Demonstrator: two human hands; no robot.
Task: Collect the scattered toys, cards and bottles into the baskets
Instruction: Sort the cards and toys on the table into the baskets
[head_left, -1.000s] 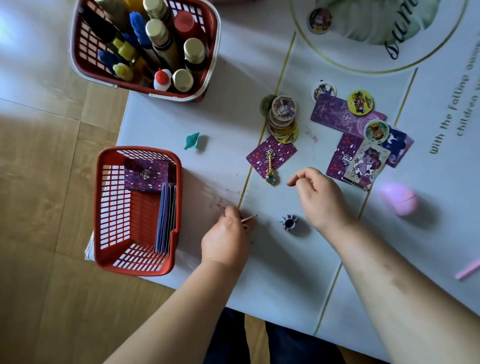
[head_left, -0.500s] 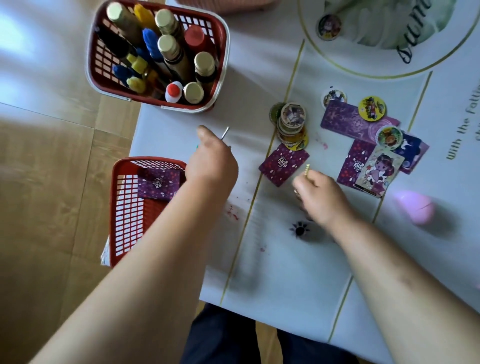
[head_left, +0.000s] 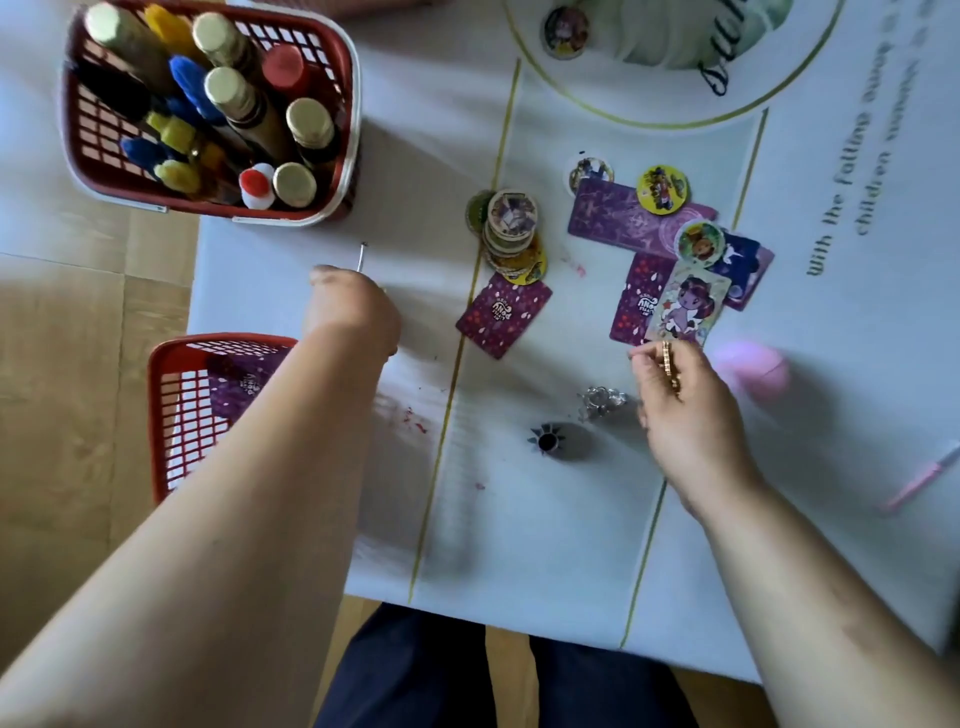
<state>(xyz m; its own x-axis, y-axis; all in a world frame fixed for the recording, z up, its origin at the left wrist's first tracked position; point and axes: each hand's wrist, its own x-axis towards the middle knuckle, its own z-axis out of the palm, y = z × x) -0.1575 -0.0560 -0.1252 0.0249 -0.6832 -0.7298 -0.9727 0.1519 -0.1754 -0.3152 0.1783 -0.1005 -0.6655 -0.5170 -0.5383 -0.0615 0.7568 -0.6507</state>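
While the left hand (head_left: 353, 306) curls round a thin pale stick (head_left: 361, 255) poking out beyond its knuckles, the right hand (head_left: 685, 410) pinches a slim gold beaded toy wand (head_left: 670, 369), purple picture cards (head_left: 638, 305) just beyond its fingertips.

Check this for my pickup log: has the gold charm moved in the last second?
Yes. The gold charm lay on the lone purple card; now the right hand pinches it right of that card, by the pony card.

White printed mat (head_left: 545, 519) (gold lines (head_left: 453, 389), red smudges (head_left: 418, 423)), wooden floor (head_left: 78, 389); dark trousers (head_left: 415, 675)
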